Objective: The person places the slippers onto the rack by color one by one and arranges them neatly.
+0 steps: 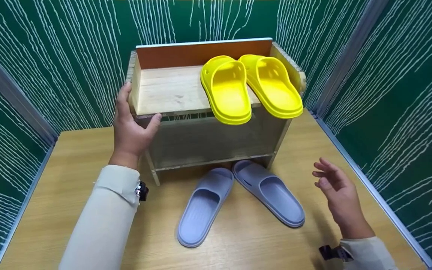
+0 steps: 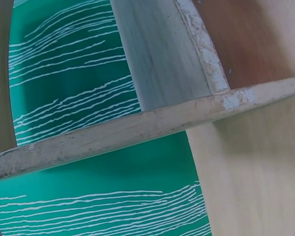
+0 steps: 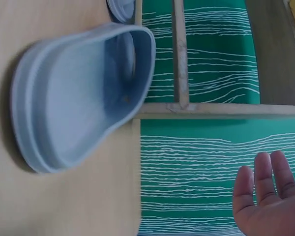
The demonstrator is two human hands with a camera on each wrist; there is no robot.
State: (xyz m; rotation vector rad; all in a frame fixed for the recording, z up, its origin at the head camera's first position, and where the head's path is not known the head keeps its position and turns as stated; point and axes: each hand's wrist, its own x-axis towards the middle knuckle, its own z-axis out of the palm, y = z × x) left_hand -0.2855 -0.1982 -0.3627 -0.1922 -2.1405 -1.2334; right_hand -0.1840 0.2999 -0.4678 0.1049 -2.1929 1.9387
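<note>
Pale boxy wooden rack (image 1: 174,90) sits near the back edge of the tan wood-look table (image 1: 66,180), chunky yellow rubbery clogs (image 1: 231,97) on its right end, left hand (image 1: 133,129) gripping its front-left corner, right hand (image 1: 339,193) kinda loose and wide.

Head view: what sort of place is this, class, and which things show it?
Probably a small staged booth: green panels with white lines stand on three sides of a wood-look surface, which bears a small shelf.
</note>
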